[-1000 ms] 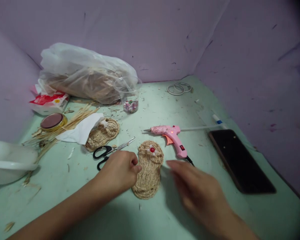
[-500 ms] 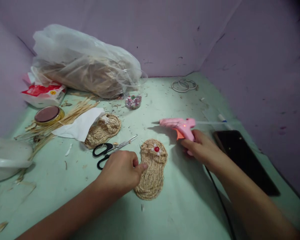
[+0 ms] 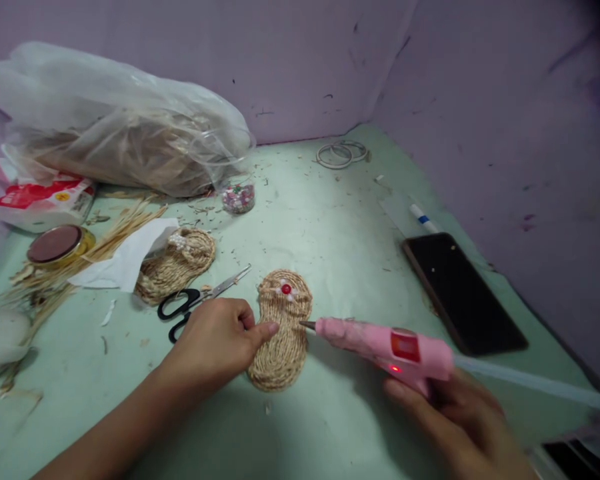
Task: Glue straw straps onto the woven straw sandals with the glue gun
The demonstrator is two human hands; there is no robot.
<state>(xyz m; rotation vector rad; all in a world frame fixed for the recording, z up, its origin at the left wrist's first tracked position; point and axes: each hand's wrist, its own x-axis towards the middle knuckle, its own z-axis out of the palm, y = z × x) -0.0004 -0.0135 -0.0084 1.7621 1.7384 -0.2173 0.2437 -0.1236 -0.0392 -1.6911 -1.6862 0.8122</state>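
Observation:
A small slipper of braided straw (image 3: 280, 360) lies on the green tabletop, with a red bead and white beads on its strap. My left hand (image 3: 220, 337) is closed on its left edge, thumb on the woven sole and the other fingers curled. In my right hand (image 3: 445, 413) is a pink glue gun (image 3: 365, 340), a red light glowing on it and a clear glue stick out of its back. Its metal nozzle is at the slipper's right edge; whether they touch I cannot tell. Black-handled scissors (image 3: 220, 287) lie beyond my left hand, partly hidden by it.
A second straw slipper (image 3: 180, 263) lies at left beside white paper (image 3: 125, 253) and straw strands (image 3: 120, 230). Behind stand a bulging plastic bag (image 3: 130, 127) and a cup of beads (image 3: 239, 198). A phone (image 3: 465, 293) and a marker (image 3: 423, 218) lie at right.
My right hand has brought the glue gun down and toward me, turning it so the nozzle is by the slipper. My left hand keeps its hold. The view has shifted right.

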